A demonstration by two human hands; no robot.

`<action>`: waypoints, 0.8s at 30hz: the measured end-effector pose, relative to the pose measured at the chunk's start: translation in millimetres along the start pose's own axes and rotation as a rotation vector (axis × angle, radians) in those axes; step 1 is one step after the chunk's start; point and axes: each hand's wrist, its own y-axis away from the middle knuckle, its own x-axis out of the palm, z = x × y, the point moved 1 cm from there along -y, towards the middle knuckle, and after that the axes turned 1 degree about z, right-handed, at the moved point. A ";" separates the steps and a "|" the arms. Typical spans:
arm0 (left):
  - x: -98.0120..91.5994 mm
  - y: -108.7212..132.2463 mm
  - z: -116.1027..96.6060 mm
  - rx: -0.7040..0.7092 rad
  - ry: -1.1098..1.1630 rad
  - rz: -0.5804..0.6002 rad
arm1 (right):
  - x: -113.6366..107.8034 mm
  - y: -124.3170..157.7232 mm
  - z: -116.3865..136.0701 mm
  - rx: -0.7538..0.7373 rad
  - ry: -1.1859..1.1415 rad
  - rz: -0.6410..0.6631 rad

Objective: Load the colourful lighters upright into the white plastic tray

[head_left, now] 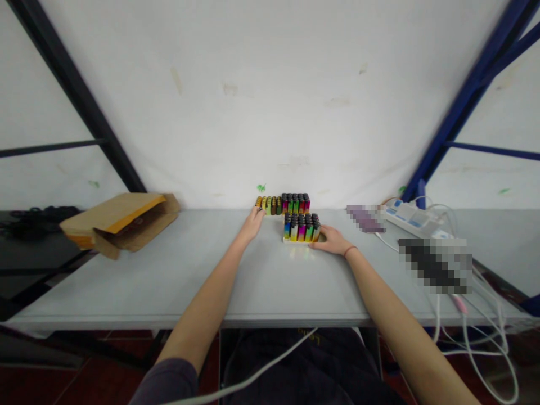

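Note:
Colourful lighters [301,229] with black tops stand upright in rows in a low white tray [295,242]. My right hand [332,241] grips that tray at its right end, thumb along the front edge. Behind it stands another block of black-topped lighters [296,202]. To the left of that block are yellow, green and brown lighters [269,205] in rows. At their left front corner my left hand [253,221] is closed, with a dark tip showing at the fingertips; it looks like a lighter, mostly hidden by the fingers.
An open brown cardboard box [122,219] lies at the table's left. On the right are a blurred-out purple object [365,218], a white power strip [415,219], a pixelated dark object [434,265] and loose white cables [468,337]. A wall [270,112] stands behind the grey table [261,287].

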 end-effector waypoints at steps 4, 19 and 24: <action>10.9 4.9 -3.7 0.091 -0.045 0.102 | 0.3 0.3 0.3 0.009 0.002 -0.003; 3.4 10.1 -26.5 0.196 -0.031 0.477 | -0.4 0.0 1.4 0.000 -0.010 -0.007; 11.3 11.5 -25.0 0.145 0.015 0.499 | 0.4 -0.2 1.2 0.006 -0.005 -0.008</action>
